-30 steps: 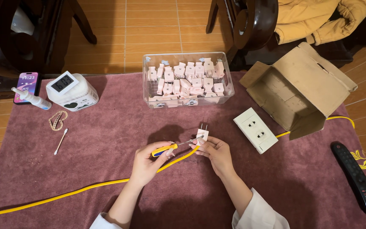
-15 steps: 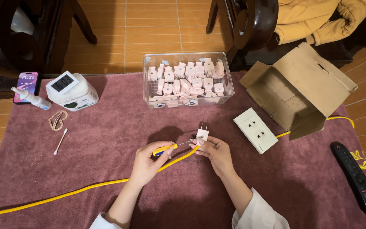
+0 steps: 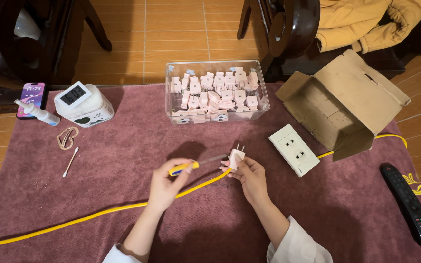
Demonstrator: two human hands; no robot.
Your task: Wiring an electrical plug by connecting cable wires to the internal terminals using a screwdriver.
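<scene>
Head view. The left hand (image 3: 164, 187) grips a screwdriver (image 3: 196, 164) by its yellow handle, the slim metal shaft pointing at a small white plastic plug (image 3: 235, 157). The right hand (image 3: 250, 176) pinches the plug, two flat prongs upward, just above the middle of the worktop (image 3: 123, 190), which is draped in plush maroon cloth. A smooth yellow cable (image 3: 98, 214) runs from the plug across the cloth to the left edge. Behind stands a clear rectangular plastic box (image 3: 217, 92) heaped with similar plugs. To the right lie a white double wall socket (image 3: 294, 149), an open corrugated cardboard carton (image 3: 342, 104) and a black remote control (image 3: 410, 204).
</scene>
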